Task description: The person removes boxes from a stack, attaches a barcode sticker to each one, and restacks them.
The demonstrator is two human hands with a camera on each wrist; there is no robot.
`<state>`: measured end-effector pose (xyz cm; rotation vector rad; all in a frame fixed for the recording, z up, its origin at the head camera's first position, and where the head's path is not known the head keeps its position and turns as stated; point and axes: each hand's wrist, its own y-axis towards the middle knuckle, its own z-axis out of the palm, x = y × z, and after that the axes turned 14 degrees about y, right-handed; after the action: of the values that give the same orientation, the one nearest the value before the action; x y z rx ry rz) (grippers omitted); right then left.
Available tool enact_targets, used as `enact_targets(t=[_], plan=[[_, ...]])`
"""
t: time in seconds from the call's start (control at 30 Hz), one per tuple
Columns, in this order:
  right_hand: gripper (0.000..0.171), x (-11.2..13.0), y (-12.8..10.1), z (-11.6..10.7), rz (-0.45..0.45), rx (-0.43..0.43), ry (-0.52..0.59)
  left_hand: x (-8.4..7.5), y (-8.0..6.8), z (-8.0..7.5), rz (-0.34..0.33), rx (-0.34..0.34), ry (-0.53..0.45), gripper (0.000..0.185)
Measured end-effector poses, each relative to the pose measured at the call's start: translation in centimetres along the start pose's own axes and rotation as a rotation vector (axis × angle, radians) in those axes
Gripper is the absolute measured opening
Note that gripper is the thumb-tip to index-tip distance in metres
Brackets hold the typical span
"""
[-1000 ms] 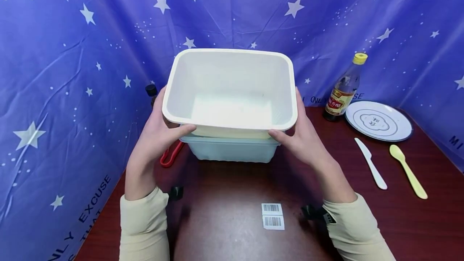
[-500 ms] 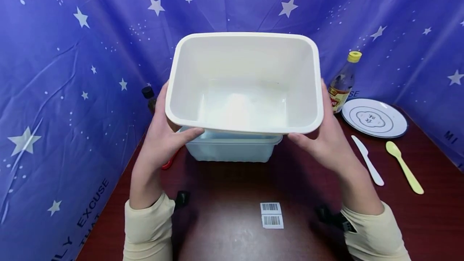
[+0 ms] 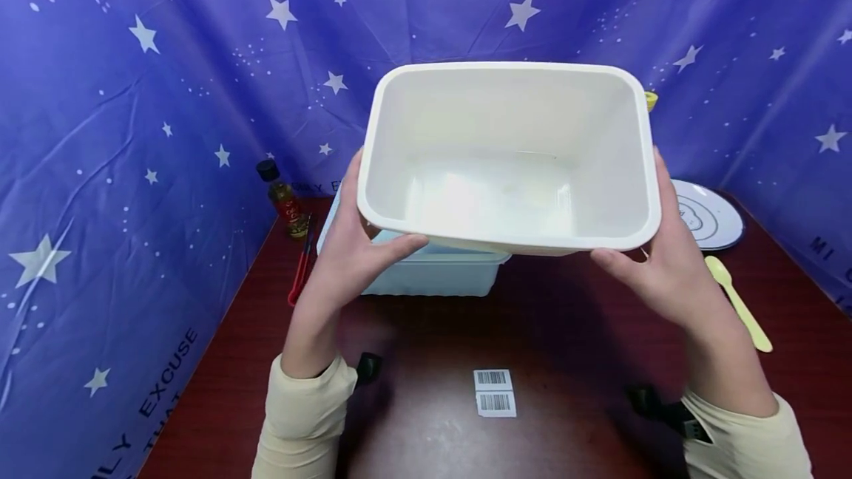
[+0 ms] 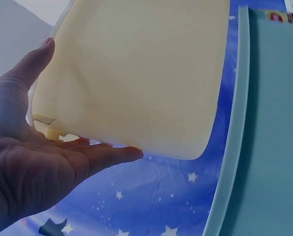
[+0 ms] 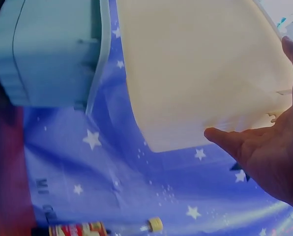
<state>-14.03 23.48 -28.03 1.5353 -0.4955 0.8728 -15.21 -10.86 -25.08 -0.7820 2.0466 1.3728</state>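
Note:
A white plastic bin (image 3: 512, 109) hangs raised over the table, tilted so its open top faces the head camera. At its left end my left hand (image 3: 353, 250) grips it, thumb over the front rim. The right hand (image 3: 679, 279) holds the opposite end in the same way. Both wrist views show the bin's pale outside (image 4: 141, 78) with fingers under a cut-out handle at each end. Behind and below stands a light blue bin (image 3: 433, 278), partly covered by the white one and the left hand. Nothing shows inside the white bin apart from a thin mark.
At the back left are a small black-capped bottle (image 3: 288, 202) and a red-handled tool (image 3: 299, 268). To the right lie a plate (image 3: 719, 216) and a yellow spoon (image 3: 740, 305). A yellow-capped bottle (image 5: 77, 229) is mostly hidden in the head view. Barcode labels (image 3: 495, 392) stick to the tabletop.
Both hands have lifted the white bin up off the light blue one and carried it to the right. It now covers most of the yellow-capped bottle, and more of the back left shows.

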Motion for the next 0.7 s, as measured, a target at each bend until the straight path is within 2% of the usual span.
enact_targets(t=[0.27, 0.43, 0.63, 0.7], plan=[[0.111, 1.3, -0.4, -3.2, 0.005, 0.006, 0.084, -0.4, 1.1, 2.8, -0.041, 0.020, -0.007, 0.104], [0.110, 2.2, -0.8, -5.1, 0.019, -0.033, 0.050, -0.7, 2.0, 4.7, -0.021, 0.025, -0.051, 0.101], [0.109, 3.5, -1.7, -7.1, 0.043, -0.072, 0.091, -0.8, 2.8, 7.0, -0.004, 0.042, -0.093, 0.101], [0.109, 4.0, -2.0, -7.9, 0.043, -0.087, 0.073, -0.9, 3.1, 7.7, 0.005, 0.050, -0.108, 0.101]])
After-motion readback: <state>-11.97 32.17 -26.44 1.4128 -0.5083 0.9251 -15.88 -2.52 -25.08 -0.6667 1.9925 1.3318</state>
